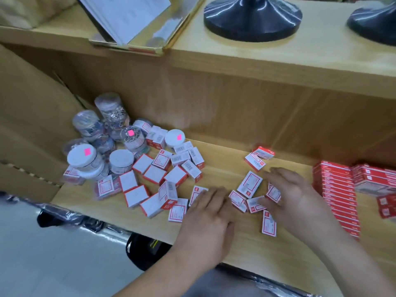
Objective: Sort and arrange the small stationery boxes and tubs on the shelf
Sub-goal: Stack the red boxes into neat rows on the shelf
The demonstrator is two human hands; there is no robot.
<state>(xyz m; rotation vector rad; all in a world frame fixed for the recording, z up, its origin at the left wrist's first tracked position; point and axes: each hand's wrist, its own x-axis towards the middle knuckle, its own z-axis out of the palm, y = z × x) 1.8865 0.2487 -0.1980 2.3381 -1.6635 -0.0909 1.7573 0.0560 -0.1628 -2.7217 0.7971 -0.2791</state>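
Resting left hand [211, 213]: palm down near the front edge of the shelf [225, 168], about the middle; fingers straight and close together, gripping nothing, tips lying on one small box [196, 195]
Right hand [287, 194]: palm down, just right of the left hand; fingers spread and only a little bent, laid on the loose cluster [249, 184] of red-and-white boxes; holding nothing that can be seen, picture blurred here
Loose cluster: between and under both hands, near the front edge, lying at different angles, some touching
Single box [269, 224]: alone, closest to the front edge, just below the right hand
Pair of boxes [259, 157]: toward the back edge, apart from the cluster, touching each other
Big heap [162, 176]: left of the hands, many boxes of the same kind mixed, some with white face up, some with label up, reaching from near the front edge to the tubs
Tubs [102, 144]: back left corner, clear and round, several with white lids, some stacked, pink stickers on some lids, metal clips visible inside some
Red stacks [335, 196]: right end of the shelf, packed in tidy rows, well apart from the heap
Cardboard carton [32, 129]: beside the left end of the shelf
Counter [278, 54] above: black round bases [252, 20], gold tray [150, 42] with white papers [126, 16]
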